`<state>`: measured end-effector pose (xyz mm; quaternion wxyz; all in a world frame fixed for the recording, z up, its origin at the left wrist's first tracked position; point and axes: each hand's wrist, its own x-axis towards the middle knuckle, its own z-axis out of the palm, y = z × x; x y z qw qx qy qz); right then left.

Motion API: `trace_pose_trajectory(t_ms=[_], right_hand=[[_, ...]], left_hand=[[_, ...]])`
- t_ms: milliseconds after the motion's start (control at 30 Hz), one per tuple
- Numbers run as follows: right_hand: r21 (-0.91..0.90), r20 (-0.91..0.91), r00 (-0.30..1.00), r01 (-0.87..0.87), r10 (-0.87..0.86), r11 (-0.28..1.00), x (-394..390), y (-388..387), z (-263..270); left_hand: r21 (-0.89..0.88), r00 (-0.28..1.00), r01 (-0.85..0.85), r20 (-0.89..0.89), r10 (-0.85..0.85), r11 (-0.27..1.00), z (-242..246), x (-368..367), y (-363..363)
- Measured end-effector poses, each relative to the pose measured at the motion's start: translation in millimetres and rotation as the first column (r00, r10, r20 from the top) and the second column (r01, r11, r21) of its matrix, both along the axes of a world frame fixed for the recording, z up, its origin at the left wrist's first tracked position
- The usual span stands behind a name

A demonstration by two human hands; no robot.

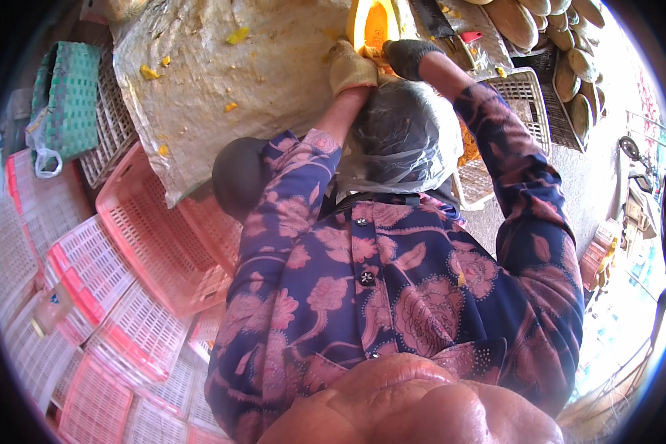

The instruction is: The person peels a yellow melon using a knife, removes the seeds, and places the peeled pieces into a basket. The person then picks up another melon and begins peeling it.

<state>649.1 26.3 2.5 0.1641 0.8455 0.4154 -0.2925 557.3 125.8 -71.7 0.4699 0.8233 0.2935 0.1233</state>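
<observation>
A halved orange-fleshed pumpkin or squash (pixel 376 25), its hollow facing up, lies at the top centre. My left hand (pixel 351 65), in a pale cloth glove, holds its near left side. My right hand (pixel 409 58), in a dark glove, is at its near right edge with the fingers curled; whether it grips a tool is hidden. Clear plastic sheeting (pixel 405 139) covers my lap just below. A dark-bladed knife (pixel 432 19) lies to the right of the squash.
A stained woven sheet (pixel 211 94) with orange scraps spreads at left. Pink plastic crates (pixel 161 238) stand at lower left, beside a green woven basket (pixel 69 100). Whole elongated squashes (pixel 569 83) are piled at upper right, near a white crate (pixel 524 100).
</observation>
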Motion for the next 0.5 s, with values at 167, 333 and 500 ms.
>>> trace_pose_trajectory(t_ms=[167, 333, 500], right_hand=[[0.153, 0.161, 0.984, 0.055, -0.08, 0.987, -11.5, -12.2, 14.8], [0.147, 0.396, 0.912, 0.05, -0.105, 0.988, 29.2, 11.9, 14.4], [0.052, 0.367, 0.93, -0.023, 0.002, 0.998, 77.4, 45.3, -10.3]], left_hand=[[0.018, 0.999, 0.032, -0.034, -0.032, 0.999, -0.7, 0.6, 1.8], [0.072, 0.996, 0.077, 0.034, -0.079, 0.994, -2.3, 1.4, 2.4], [0.011, 0.994, 0.068, 0.082, -0.069, 0.998, -2.2, 4.2, 0.1]])
